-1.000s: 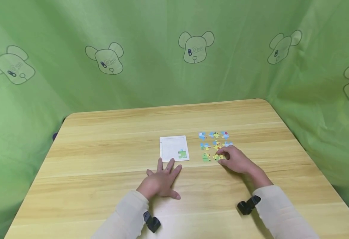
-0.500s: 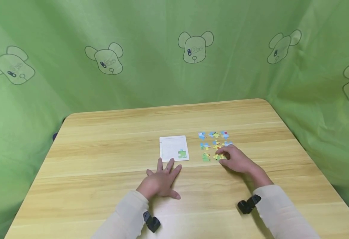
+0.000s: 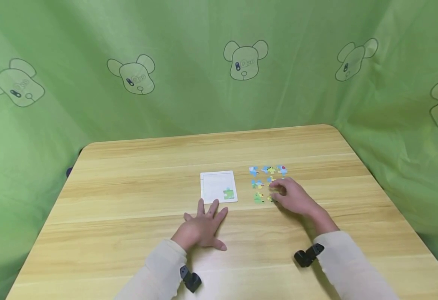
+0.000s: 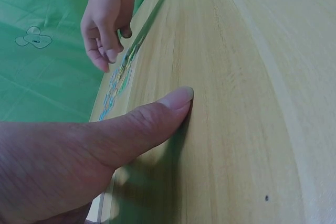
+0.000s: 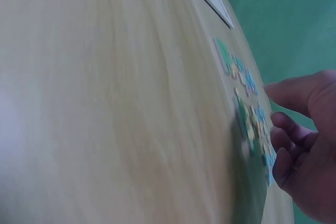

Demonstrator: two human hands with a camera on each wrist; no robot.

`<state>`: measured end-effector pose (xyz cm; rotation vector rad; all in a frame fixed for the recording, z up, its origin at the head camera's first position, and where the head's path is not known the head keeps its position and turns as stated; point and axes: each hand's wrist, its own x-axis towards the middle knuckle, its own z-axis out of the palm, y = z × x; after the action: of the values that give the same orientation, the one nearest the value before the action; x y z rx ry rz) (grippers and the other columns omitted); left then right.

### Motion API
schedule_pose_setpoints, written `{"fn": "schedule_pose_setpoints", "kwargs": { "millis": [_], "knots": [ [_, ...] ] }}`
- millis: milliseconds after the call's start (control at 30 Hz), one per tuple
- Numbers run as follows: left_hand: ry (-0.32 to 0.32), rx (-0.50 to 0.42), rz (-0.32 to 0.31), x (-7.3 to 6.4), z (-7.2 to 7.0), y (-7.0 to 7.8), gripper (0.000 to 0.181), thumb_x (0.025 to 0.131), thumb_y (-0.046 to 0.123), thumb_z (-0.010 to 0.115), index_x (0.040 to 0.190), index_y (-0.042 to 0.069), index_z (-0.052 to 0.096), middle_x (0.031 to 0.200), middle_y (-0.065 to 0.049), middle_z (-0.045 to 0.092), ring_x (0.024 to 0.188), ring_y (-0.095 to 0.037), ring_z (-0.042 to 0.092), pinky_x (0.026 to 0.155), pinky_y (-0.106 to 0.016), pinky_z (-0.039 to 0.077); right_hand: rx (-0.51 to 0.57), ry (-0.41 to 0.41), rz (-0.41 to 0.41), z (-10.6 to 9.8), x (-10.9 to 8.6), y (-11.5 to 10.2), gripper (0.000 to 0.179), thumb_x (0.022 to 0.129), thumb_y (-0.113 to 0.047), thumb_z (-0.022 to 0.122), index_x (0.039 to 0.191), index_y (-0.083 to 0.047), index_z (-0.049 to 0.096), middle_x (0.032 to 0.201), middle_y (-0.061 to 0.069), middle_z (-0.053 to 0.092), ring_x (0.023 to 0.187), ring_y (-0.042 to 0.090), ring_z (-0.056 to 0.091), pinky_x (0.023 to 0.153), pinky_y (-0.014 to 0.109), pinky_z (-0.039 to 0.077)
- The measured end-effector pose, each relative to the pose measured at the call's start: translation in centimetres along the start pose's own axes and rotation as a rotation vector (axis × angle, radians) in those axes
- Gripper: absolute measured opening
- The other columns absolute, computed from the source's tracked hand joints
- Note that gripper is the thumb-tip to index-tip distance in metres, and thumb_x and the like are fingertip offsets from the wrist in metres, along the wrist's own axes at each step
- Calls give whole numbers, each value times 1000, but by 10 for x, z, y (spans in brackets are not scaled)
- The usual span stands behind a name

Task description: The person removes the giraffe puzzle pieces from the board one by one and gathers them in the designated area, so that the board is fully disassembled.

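Observation:
My left hand (image 3: 202, 227) lies on the table with spread, straight fingers, its fingertips at the near edge of a white puzzle board (image 3: 212, 183). One green jigsaw piece (image 3: 229, 193) sits in the board's lower right corner. To the right, several blue, yellow and green jigsaw pieces (image 3: 259, 197) lie in loose rows. Over the right part of these rows hovers my right hand (image 3: 296, 198), thumb and index finger bent and apart. The right wrist view shows no piece between those fingers, and the pieces (image 5: 247, 124) lie beneath them. Some pieces are hidden behind the hand.
A wooden table (image 3: 128, 166) stretches around the board and pieces. Green cloth (image 3: 188, 100) with printed bear heads hangs behind its far edge and along the sides. A small black camera (image 3: 309, 255) is fixed to each sleeve.
My right hand has shifted slightly farther away, from the bottom row of pieces towards the middle row. The left hand, the board and its green piece have stayed put.

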<state>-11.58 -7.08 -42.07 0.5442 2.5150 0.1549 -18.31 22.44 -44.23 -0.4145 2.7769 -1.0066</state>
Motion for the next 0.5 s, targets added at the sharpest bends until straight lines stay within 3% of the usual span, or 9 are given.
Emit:
{"fn": "schedule_pose_setpoints", "kwargs": {
  "millis": [500],
  "knots": [
    [3, 2, 5, -1, -1, 0, 103, 70, 65, 67, 152, 31, 14, 160, -4, -1, 141, -47, -2, 94, -78, 22, 51, -10, -45, 18, 21, -26, 32, 88, -13, 63, 118, 0, 61, 109, 12, 57, 87, 20, 51, 74, 32, 46]
  ]
}}
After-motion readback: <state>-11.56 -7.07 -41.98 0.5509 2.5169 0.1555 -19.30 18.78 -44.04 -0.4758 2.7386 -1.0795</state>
